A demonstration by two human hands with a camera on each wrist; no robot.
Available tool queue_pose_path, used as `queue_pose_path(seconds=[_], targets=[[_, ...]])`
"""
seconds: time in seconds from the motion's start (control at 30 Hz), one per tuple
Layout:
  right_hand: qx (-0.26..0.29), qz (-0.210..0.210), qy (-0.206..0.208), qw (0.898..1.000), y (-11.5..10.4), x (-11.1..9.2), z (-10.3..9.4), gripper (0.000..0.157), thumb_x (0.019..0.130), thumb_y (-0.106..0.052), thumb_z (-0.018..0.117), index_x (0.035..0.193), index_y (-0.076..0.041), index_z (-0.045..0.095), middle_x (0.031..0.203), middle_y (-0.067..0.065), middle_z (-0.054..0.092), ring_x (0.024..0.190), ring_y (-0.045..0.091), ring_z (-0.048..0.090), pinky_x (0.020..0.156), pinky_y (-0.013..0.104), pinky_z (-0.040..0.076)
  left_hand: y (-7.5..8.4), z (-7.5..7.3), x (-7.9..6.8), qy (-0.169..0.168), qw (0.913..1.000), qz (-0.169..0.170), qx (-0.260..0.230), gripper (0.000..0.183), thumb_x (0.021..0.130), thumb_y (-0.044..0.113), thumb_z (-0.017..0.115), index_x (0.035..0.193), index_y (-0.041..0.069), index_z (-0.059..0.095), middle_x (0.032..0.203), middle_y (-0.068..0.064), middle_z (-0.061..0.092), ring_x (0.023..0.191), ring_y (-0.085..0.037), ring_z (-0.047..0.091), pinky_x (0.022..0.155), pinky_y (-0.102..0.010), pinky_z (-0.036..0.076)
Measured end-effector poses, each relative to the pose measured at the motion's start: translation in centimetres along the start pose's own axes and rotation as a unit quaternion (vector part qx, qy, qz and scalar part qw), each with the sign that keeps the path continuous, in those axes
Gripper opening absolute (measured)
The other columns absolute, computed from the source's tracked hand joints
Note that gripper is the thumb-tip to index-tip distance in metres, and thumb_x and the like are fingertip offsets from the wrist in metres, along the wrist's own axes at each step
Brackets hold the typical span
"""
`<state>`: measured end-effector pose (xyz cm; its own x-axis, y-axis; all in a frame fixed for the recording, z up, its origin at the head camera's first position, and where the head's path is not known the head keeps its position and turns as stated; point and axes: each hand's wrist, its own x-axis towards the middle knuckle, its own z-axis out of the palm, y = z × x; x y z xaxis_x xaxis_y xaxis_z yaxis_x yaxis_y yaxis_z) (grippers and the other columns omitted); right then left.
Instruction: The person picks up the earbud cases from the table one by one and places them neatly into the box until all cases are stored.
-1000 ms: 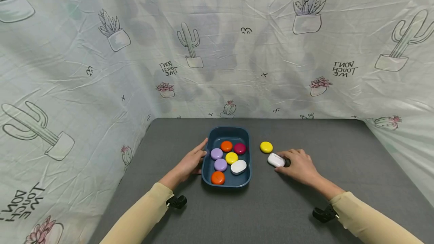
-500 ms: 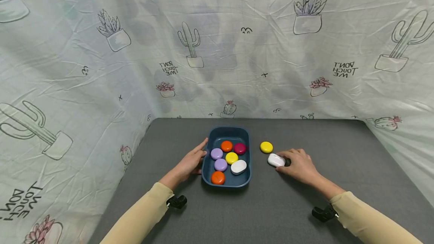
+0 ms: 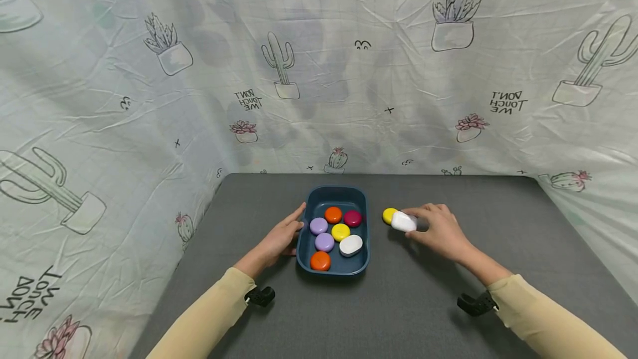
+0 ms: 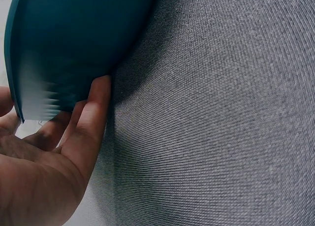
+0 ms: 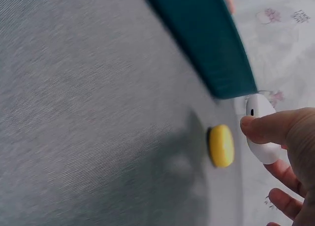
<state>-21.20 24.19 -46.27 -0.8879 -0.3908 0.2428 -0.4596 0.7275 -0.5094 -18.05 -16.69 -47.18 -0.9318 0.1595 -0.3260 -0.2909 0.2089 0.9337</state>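
Note:
My right hand [image 3: 440,230] pinches a white rounded case [image 3: 404,221] between thumb and fingers, raised above the grey table. A small dark slot shows on the white case [image 5: 261,125] in the right wrist view. Just beyond it, a glossy yellow disc [image 3: 389,215] lies on the table, partly covered by the case in the head view. My left hand [image 3: 279,240] rests with extended fingers against the left side of a dark blue tray [image 3: 367,248]. In the left wrist view, fingers [image 4: 93,113] touch the tray's outer wall [image 4: 74,34].
Inside the tray sit two orange discs [image 3: 320,261], two lilac discs [image 3: 324,242], a yellow disc [image 3: 341,232], a crimson disc [image 3: 353,218] and another white oval piece [image 3: 351,245]. Printed fabric [image 3: 319,71] hangs behind the grey table [image 3: 399,309].
My right hand has lifted the white case off the table and carried it slightly forward, so it now overlaps the yellow disc in view. The left hand and tray have stayed put.

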Motion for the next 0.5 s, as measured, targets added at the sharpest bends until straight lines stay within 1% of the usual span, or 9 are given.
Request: queue_pose_path(seconds=[0.1,0.2,0.33,0.5], targets=[[0.007,-0.007,0.002,1.0,-0.6,0.6,-0.3,0.053,0.081,-0.022,0.089,0.131,-0.016,0.072,0.108,0.008,0.064,0.109,0.039,0.048,0.085,0.056,0.034,0.1,-0.1,0.1,0.002,1.0,-0.003,0.002,0.06,0.105,0.028,0.044,0.16,0.047,0.027,0.168,-0.008,0.022,0.13,-0.034,0.053,0.072,-0.04,0.055],[0.019,-0.015,0.002,1.0,-1.5,1.3,-0.6,0.053,0.081,-0.021,0.089,0.131,-0.017,0.072,0.109,0.008,0.064,0.112,0.039,0.047,0.088,0.057,0.034,0.1,-0.1,0.2,0.002,1.0,-0.004,0.005,0.061,0.105,0.028,0.045,0.16,0.047,0.027,0.168,-0.009,0.023,0.128,-0.034,0.054,0.07,-0.039,0.055],[0.035,-0.024,-0.007,0.999,-2.7,2.2,-0.8,0.053,0.081,-0.021,0.089,0.131,-0.018,0.072,0.109,0.007,0.064,0.115,0.038,0.045,0.09,0.058,0.032,0.2,-0.2,0.3,0.003,0.9999,-0.007,0.008,0.06,0.105,0.028,0.045,0.159,0.048,0.028,0.167,-0.008,0.024,0.127,-0.033,0.055,0.069,-0.038,0.054],[0.037,-0.027,-0.026,0.999,-4.3,3.4,-0.4,0.053,0.08,-0.023,0.09,0.13,-0.02,0.073,0.106,0.006,0.062,0.115,0.036,0.043,0.089,0.055,0.031,0.2,-0.3,0.4,0.003,0.9999,-0.007,0.015,0.06,0.105,0.028,0.045,0.159,0.048,0.028,0.167,-0.008,0.024,0.127,-0.033,0.054,0.069,-0.037,0.054]])
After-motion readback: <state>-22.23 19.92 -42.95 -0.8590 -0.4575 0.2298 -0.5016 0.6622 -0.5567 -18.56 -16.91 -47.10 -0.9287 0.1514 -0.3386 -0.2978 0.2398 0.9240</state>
